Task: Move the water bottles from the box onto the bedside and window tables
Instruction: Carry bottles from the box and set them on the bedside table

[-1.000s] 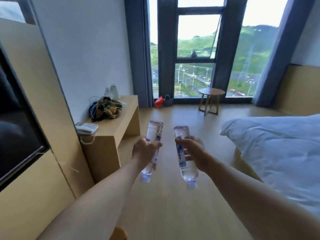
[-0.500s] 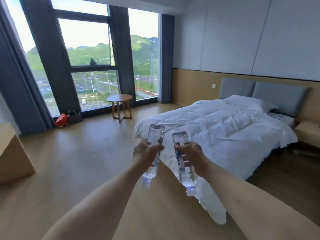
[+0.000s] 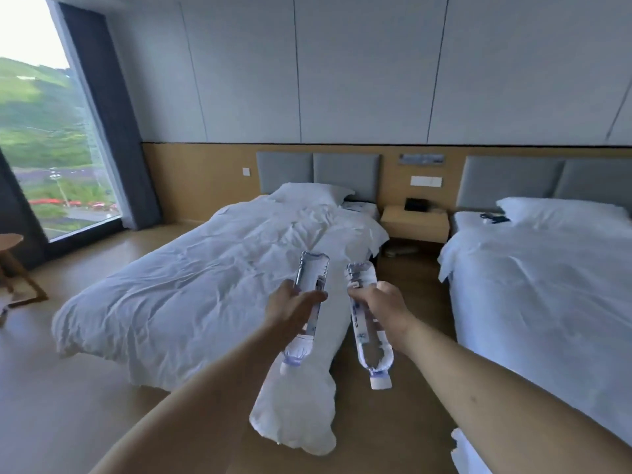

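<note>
Two water bottles, one in each hand, held out in the air in front of the beds.

Both bare arms reach forward. The left hand (image 3: pixel 294 311) has its grip curled round the middle of the left bottle (image 3: pixel 309 304), and the right hand (image 3: pixel 383 307) has its grip curled round the right bottle (image 3: pixel 367 331). Both bottles are clear with blue and white labels, and their white caps point down toward the person. Past them are two beds with white covers, the left bed (image 3: pixel 191 285) and the right bed (image 3: pixel 547 285). Between the beds, by the wall, stands one small wooden bedside counter (image 3: pixel 413 225). At the far left edge is one round wooden counter (image 3: pixel 10 241) by the window.
</note>
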